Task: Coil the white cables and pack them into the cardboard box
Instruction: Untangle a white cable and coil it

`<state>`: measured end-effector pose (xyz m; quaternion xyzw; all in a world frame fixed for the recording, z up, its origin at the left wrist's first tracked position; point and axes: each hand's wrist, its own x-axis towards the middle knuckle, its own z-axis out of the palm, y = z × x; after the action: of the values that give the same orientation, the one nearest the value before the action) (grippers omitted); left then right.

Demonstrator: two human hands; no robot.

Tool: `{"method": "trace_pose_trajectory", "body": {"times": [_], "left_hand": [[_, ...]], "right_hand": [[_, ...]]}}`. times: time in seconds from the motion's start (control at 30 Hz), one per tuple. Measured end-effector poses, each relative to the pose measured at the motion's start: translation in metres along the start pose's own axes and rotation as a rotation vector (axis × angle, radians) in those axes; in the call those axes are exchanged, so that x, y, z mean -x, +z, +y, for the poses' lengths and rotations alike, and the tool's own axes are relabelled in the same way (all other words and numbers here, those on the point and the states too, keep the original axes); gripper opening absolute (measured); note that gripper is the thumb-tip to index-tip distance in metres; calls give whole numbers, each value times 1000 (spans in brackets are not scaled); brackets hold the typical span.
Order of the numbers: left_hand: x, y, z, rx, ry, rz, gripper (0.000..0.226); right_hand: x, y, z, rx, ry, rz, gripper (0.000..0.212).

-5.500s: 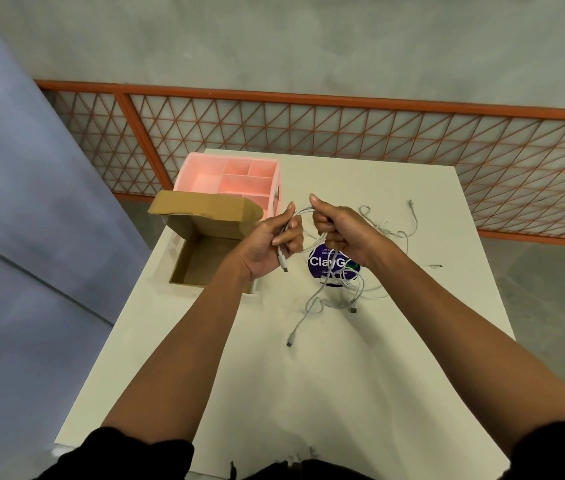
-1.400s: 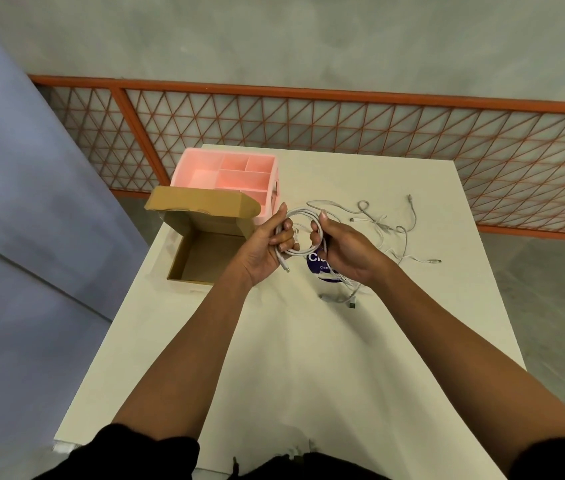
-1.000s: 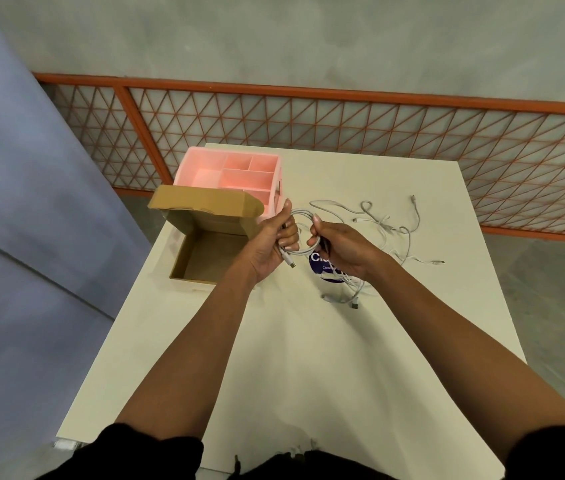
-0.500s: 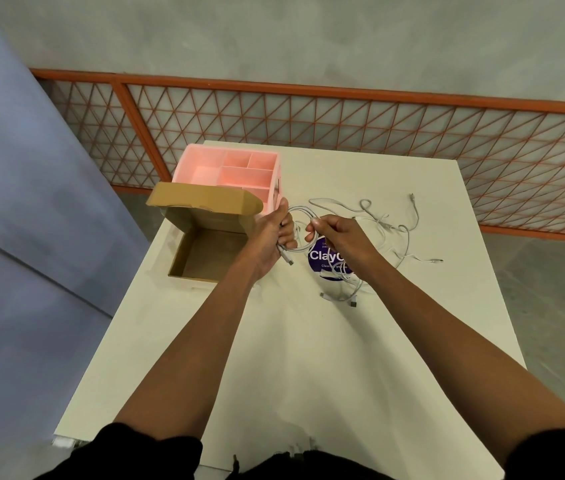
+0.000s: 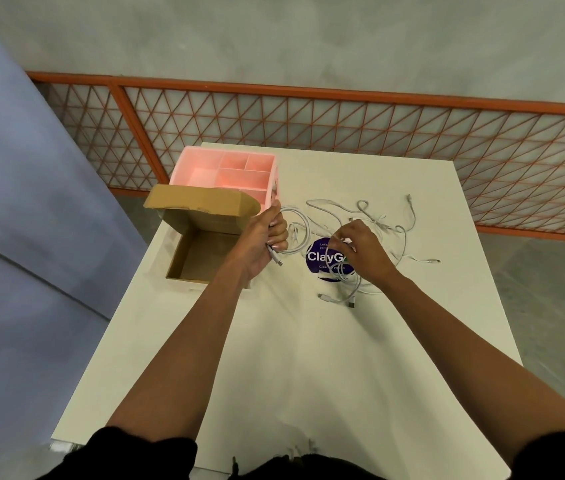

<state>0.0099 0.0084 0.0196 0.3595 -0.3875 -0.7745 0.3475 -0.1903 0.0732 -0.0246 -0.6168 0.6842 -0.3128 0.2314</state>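
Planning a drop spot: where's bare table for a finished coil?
Bare: near half of the table between both forearms; the far strip right of the pink organizer; the cardboard box floor. Crowded: loose cables around the purple sticker.

Black sleeves (image 5: 142, 455), bare forearms (image 5: 184, 358)

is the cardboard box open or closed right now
Open: the cardboard box has its lid flap raised at the far side, and its bare brown floor shows.

Matt brown cardboard box (image 5: 201, 233), smooth pink plastic organizer (image 5: 229, 174), matt white counter (image 5: 295, 358), smooth white cables (image 5: 374, 225).
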Motion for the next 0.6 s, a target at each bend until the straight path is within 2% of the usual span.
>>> {"method": "trace_pose_trajectory", "body": {"times": [0.07,0.13,0.23,0.3,0.47,0.6], "left_hand": [[0,-1,1,-17,-18,-28,49],[2,-3,0,-75,-38,-52,49],[4,-4,-4,-118,-63,-86,48],[4,-2,-7,-113,-76,-108,46],[5,0,-5,-109,-97,-146,42],[6,2,-1,-85,-151,-210,45]], "right_hand": [[0,-1,1,-28,57,177,13],[-4,-6,-1,-201,166,272,14],[-9,-14,-12,-625,293,240,18],[-12,-18,-23,-819,325,232,17],[-16,-22,-42,-995,381,220,14],[-20,-23,-49,-1080,500,207,9]]}}
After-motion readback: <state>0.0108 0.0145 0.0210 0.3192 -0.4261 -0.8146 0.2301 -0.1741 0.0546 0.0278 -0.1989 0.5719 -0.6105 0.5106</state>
